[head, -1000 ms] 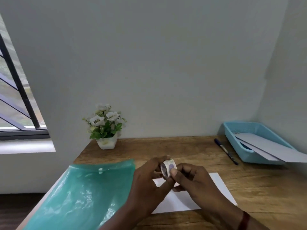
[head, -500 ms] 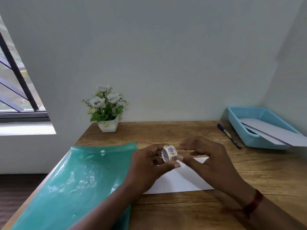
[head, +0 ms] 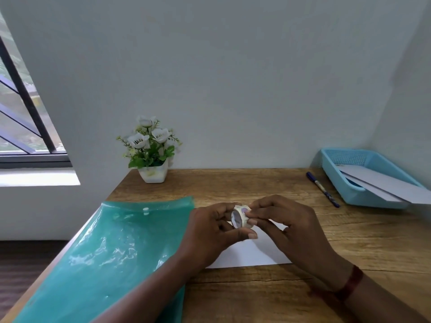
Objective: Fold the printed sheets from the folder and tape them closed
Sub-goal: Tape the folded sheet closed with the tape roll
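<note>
Head view: taping step. Above sheet (head: pixel 251 255), left hand (head: pixel 210 231) grips tape roll (head: pixel 240 217), right hand (head: pixel 291 227) pinches its edge; I'd peel next.

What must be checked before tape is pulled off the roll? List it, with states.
1. Left hand grips the tape roll: ok.
2. Right hand pinches the roll's rim: ok.
3. Tape end lifted free: cannot tell.
4. White sheet lies on the wooden desk beneath the hands: ok.
5. Sheet folded shut: cannot tell.
</note>
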Demonstrator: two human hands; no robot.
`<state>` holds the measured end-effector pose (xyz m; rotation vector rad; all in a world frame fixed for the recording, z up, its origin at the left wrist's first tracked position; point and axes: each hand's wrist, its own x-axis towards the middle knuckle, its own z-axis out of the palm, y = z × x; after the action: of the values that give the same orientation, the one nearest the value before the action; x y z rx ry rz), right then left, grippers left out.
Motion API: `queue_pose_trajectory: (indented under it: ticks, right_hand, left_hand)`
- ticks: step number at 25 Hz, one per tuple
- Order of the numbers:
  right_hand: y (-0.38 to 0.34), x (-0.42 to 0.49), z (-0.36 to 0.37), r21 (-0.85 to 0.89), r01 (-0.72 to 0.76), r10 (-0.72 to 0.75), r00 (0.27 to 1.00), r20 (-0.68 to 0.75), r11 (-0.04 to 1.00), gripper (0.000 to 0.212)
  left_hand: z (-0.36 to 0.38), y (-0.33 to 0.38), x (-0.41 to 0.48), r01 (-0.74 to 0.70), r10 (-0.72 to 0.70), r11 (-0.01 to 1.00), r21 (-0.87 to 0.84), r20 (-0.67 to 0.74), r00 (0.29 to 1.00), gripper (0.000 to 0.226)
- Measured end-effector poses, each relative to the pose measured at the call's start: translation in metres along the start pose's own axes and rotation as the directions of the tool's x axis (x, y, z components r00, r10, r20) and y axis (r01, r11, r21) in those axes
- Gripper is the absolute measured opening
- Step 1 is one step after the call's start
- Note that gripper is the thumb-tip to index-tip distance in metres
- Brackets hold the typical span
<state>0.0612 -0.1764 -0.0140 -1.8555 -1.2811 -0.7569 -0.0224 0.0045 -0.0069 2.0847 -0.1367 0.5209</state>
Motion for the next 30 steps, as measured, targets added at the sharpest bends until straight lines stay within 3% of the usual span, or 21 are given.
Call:
queue_pose_trajectory:
  ticks: [5,11,14,16,19,24,27,30]
  right_hand:
    - [-0.002,-0.002,0.002,-0.148,0.056,-0.057,0.998,-0.003,0.987,0.019]
    - [-0.005,-0.003,0.004,-0.203,0.072,-0.072,0.997,0.007,0.976,0.024]
    - [-0.005,-0.003,0.004,-0.126,0.043,-0.044,0.999,-0.004,0.991,0.019]
    - [-0.007,-0.002,0.003,0.002,-0.047,0.047,0.998,-0.041,0.999,0.019]
    - [-0.009,0.0,0.004,0.137,-0.159,0.168,0.984,-0.057,0.978,0.016]
    - [-0.009,0.0,0.005,0.178,-0.176,0.184,0.983,-0.028,0.968,0.008]
    - [-0.005,0.001,0.003,0.178,-0.198,0.205,0.978,-0.022,0.964,0.015]
    - [-0.003,-0.001,0.004,0.181,-0.193,0.199,0.98,-0.018,0.964,0.013]
  left_hand:
    - [0.002,0.0,0.0,0.033,-0.033,0.999,0.002,-0.004,0.999,0.031]
    - [0.004,-0.002,-0.001,0.026,-0.027,1.0,-0.01,-0.018,0.999,0.036]
    - [0.004,-0.002,-0.001,0.028,-0.028,1.0,0.009,-0.05,0.998,0.04]
    - [0.005,-0.004,-0.001,0.04,-0.037,0.999,0.038,-0.065,0.997,0.052]
    - [0.006,-0.007,-0.001,0.024,-0.021,0.998,0.049,-0.06,0.998,0.05]
    - [0.007,-0.01,-0.002,0.03,-0.029,0.998,-0.063,0.024,0.999,0.048]
    - [0.008,-0.006,-0.002,0.044,-0.03,0.989,-0.144,0.102,0.994,0.05]
    - [0.009,-0.001,-0.001,0.005,-0.001,0.995,-0.1,0.038,0.999,0.037]
